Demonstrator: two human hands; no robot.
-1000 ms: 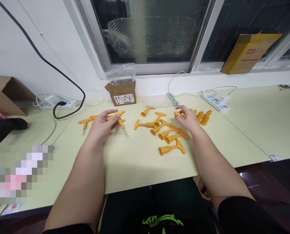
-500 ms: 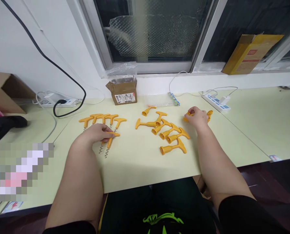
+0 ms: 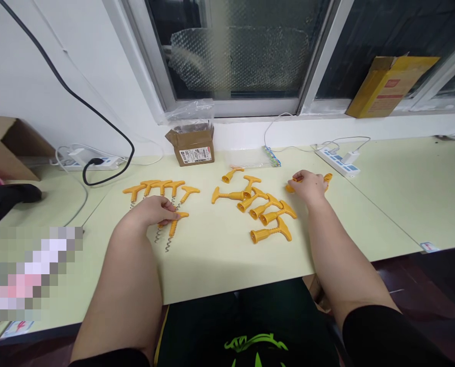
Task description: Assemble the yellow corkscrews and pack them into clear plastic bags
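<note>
My left hand [image 3: 156, 211] is closed on the handle of a yellow corkscrew [image 3: 173, 229] whose metal spiral points toward me. Several more yellow T-handled corkscrews [image 3: 134, 191] lie in a row just behind that hand, and part of another shows below my fingers. At the right, my right hand [image 3: 306, 184] has its fingers bent down over yellow pieces [image 3: 327, 178], mostly hidden under it. Between the hands lies a group of yellow T-handles with hollow sleeves [image 3: 266, 233], some overlapping. A single one [image 3: 233, 175] rests behind them.
A small open cardboard box [image 3: 196, 148] stands against the wall, with a clear plastic bag [image 3: 246, 158] beside it. Power strips [image 3: 338, 162] with cables lie at both sides. A black cable hangs at the left, near a larger carton [image 3: 9, 145].
The corkscrew at my left hand has shifted slightly toward me, and my left fingers have moved a little. My right hand stays over the yellow pieces. The view has shifted slightly.
</note>
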